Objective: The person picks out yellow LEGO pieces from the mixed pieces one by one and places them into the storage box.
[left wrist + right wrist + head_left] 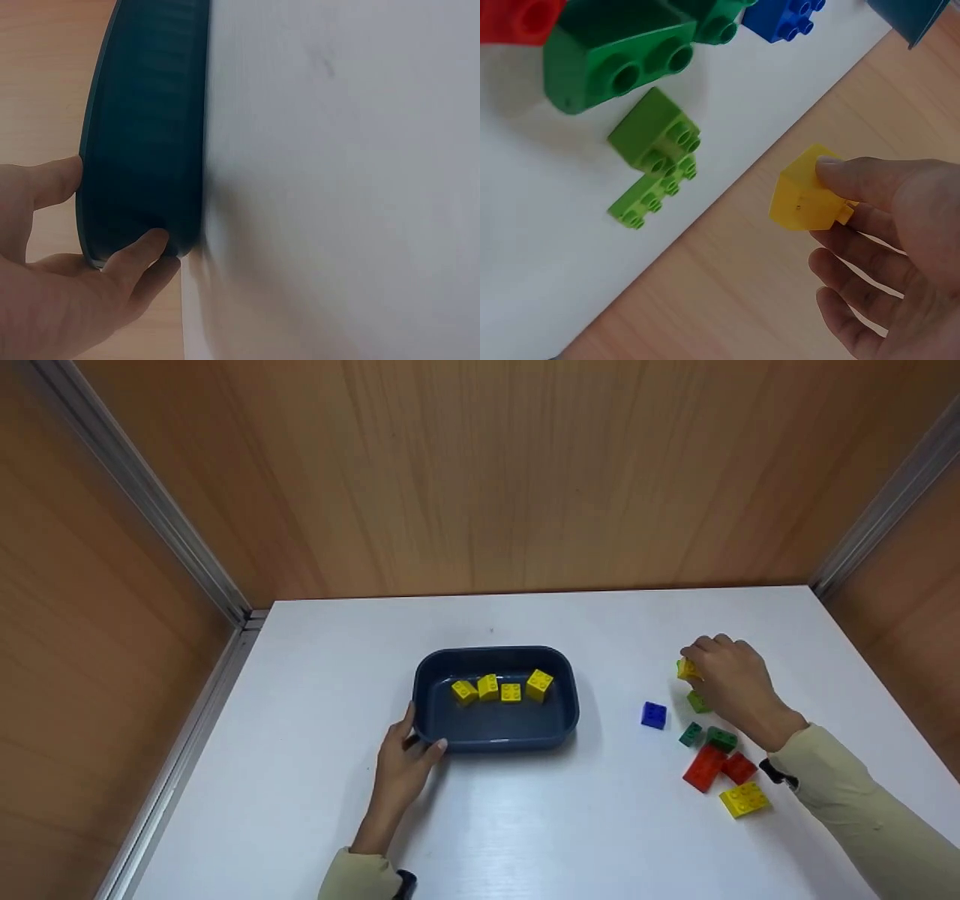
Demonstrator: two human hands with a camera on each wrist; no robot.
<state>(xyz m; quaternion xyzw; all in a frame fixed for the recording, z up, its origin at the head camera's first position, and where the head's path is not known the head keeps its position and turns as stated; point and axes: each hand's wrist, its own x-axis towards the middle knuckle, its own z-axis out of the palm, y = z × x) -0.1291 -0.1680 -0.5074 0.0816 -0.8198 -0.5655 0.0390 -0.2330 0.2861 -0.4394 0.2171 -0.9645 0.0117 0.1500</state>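
Observation:
My left hand (401, 765) grips the near left corner of a dark blue tray (495, 744), with thumb and fingers spread along its outer walls. In the left wrist view, fingertips press on the tray's side (146, 127). Several yellow bricks (511, 692) lie inside the tray. Over on the right, my right hand (731, 679) pinches a yellow brick (802, 195) between thumb and fingers, held above the table. Below that hand are lime green bricks (651, 135), partly covered by the hand in the head view.
Loose bricks lie on the white table (300, 697) at right: a blue brick (654, 715), dark green bricks (721, 739), red bricks (705, 769) and a larger yellow brick (745, 800). Wooden panels (487, 480) stand behind and at both sides.

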